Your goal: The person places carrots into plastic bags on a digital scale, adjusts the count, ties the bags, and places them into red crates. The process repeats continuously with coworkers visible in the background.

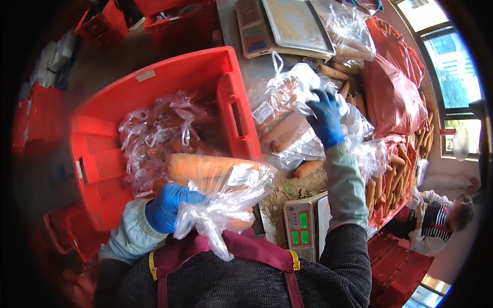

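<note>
My left hand (163, 210), in a blue glove, grips a knotted clear plastic bag of carrots (210, 171) close to my chest; a white label is stuck on it. Beyond that bag stands a large red plastic crate (154, 79) with several tied bags of carrots (165, 131) inside. Out over the table, my right hand (325, 115), also blue-gloved, has its fingers spread at some crumpled clear plastic. Whether it touches the plastic I cannot tell. Just left of it lie a labelled, tied bag of carrots (279, 94) and another bag of carrots (287, 131).
A digital scale (298, 225) with lit green displays is near me; a second scale (254, 32) stands at the far end. Red sacks (394, 96) and loose carrots (396, 181) line the right side. Another person (435, 219) works at right. More red crates (38, 115) stand left.
</note>
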{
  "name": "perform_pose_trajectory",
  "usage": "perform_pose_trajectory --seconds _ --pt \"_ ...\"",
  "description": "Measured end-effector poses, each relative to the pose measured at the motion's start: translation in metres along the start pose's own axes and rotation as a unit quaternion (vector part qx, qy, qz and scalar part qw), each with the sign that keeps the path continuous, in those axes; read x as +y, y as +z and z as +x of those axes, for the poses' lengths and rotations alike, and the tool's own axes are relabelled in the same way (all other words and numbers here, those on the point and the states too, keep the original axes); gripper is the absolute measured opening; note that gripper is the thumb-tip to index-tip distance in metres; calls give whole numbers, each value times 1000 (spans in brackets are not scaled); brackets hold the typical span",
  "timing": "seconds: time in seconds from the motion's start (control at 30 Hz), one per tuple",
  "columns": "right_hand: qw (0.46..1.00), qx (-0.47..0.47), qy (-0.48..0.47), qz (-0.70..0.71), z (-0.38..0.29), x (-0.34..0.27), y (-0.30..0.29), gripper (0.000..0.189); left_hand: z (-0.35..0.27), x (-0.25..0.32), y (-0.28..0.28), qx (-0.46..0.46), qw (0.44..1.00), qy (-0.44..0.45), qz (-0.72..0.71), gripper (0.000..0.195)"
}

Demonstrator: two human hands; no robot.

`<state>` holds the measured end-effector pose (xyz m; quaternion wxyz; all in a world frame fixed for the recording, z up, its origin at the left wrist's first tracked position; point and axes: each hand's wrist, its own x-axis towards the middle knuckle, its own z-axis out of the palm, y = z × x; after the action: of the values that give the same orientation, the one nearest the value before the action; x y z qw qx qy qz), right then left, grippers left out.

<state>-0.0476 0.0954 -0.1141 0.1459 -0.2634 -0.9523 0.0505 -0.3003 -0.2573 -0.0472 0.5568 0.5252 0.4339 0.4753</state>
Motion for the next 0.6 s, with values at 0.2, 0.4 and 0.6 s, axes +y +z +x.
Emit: perform_pose_trajectory --seconds 0.2,0.4,0.6 --pt "982 -72 -175 -8 90 8 106 34 3 -16 12 83 988 82 102 28" --pt "875 -58 315 363 30 45 78 22 -18 -24 0 163 980 98 59 19" --pt "867 78 225 438 15 21 -28 23 -86 -33 -56 218 970 105 -29 14"
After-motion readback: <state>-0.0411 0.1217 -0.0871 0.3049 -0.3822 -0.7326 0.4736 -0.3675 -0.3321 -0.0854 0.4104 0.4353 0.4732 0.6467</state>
